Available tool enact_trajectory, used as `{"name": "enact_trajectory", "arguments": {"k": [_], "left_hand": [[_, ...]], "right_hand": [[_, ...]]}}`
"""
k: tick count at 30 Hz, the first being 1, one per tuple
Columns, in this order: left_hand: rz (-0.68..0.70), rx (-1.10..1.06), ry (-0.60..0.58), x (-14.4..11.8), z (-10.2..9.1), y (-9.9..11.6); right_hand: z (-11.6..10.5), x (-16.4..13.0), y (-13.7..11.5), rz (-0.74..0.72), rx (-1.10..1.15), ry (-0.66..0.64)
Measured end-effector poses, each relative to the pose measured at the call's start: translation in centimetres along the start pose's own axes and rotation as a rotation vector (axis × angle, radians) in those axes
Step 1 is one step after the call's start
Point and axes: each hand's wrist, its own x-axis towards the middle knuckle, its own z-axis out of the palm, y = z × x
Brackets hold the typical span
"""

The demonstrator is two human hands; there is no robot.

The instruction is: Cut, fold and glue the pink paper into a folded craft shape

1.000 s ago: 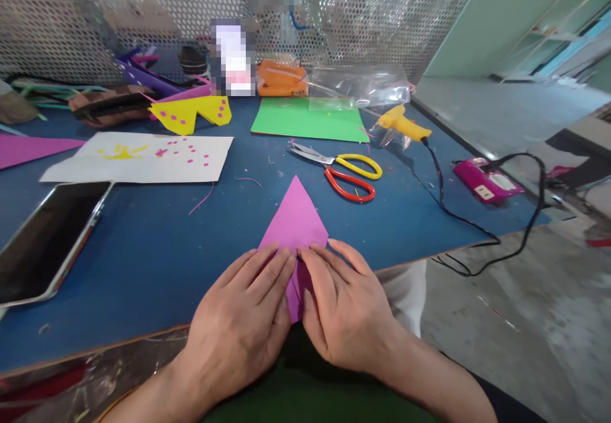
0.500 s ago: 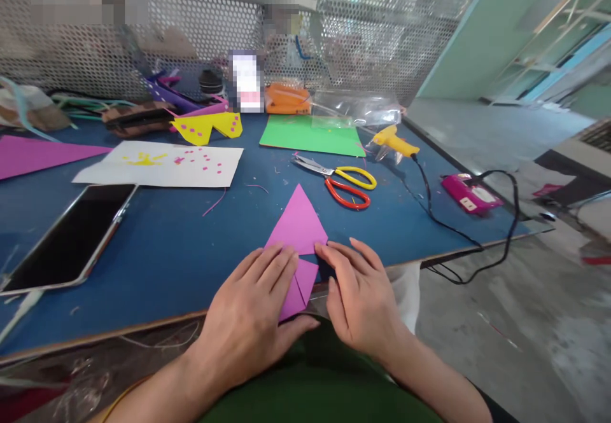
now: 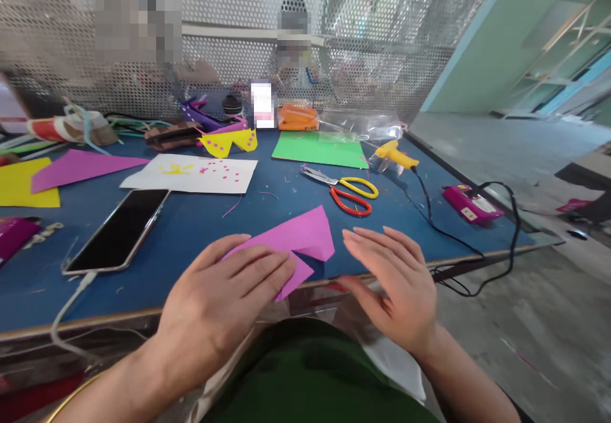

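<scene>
Purple paper appears part-folded, ends left apart. It is covered by left hand, thumb hidden, grip unclear; nothing is held by right hand, fingers wide

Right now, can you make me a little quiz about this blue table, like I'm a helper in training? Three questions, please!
1. True or false: the left hand is touching the folded pink paper.
2. Pick one: what colors are the handles of the scissors?
A) blue and green
B) yellow and red
C) black and white
3. Fill the gap: the dark-screened phone has a ____ cable plugged into it.

Key: 1. True. 2. B. 3. White.
</scene>
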Motion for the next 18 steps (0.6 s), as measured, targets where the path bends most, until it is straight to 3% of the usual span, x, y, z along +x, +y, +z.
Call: {"name": "enact_trajectory", "arguments": {"k": [3, 9, 13, 15, 18], "left_hand": [[0.051, -0.082, 0.021, 1.1, 0.0, -1.6], [0.157, -0.307, 0.023, 3.5, 1.5, -4.8], [0.063, -0.099, 0.021, 4.4, 2.3, -5.6], [-0.022, 0.069, -0.001, 4.1, 2.7, -5.3], [-0.047, 0.096, 0.024, 2.5, 3.5, -3.9]], "right_hand": [[0.1, 0.4, -0.2, -0.135, -0.106, -0.003], [0.6, 0.8, -0.4, -0.273, -0.243, 0.086], [1.2, 1.6, -1.5, -0.235, -0.461, 0.133], [2.1, 1.6, -2.3, -0.179, -0.517, 0.07], [3.8, 0.9, -3.0, -0.132, -0.488, -0.075]]}}
